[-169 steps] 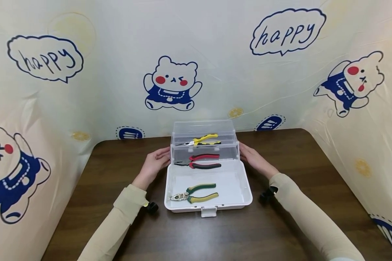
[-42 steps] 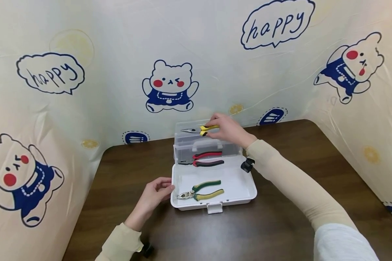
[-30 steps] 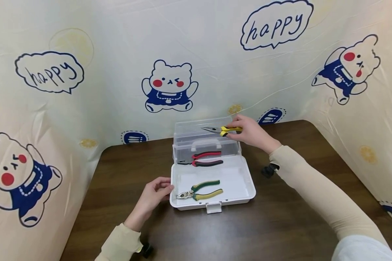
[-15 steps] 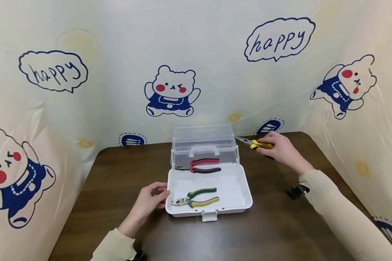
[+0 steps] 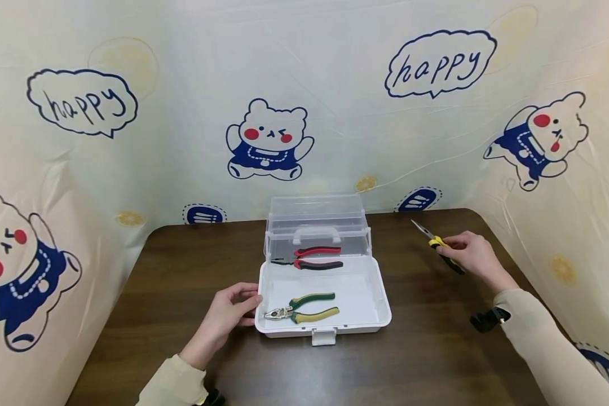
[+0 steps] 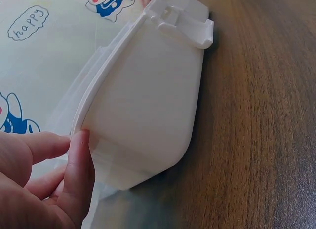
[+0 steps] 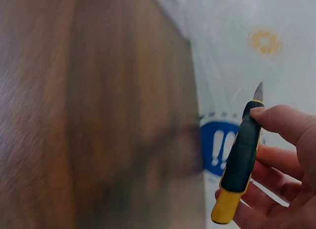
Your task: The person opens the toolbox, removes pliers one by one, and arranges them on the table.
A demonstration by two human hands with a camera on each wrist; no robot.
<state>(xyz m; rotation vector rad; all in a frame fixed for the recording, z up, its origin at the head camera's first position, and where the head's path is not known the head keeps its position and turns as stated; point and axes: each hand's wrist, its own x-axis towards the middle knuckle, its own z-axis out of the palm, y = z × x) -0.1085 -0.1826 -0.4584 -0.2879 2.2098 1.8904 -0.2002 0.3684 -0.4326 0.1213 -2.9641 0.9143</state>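
My right hand [image 5: 473,255] grips long-nose pliers [image 5: 438,243] with yellow and black handles, held above the table right of the white toolbox [image 5: 365,287]. In the right wrist view the pliers [image 7: 241,152] are seen edge-on, thumb on one side and fingers on the other. My left hand [image 5: 224,313] holds the toolbox's left edge; the left wrist view has thumb and index finger pinching the rim [image 6: 81,121]. Inside the open box lie green and yellow combination pliers [image 5: 316,316] at the front and red and black pliers [image 5: 318,265] behind them.
The clear lid [image 5: 314,204] with its carry handle [image 5: 317,232] leans back behind the box. A white latch [image 5: 323,337] hangs at the front. The dark wooden table [image 5: 426,349] ends at a patterned cloth backdrop [image 5: 335,141].
My right hand has lifted the yellow and black pliers from the lid area and carried them right and toward me. My left hand moved down to the box's front left edge earlier and stays there.
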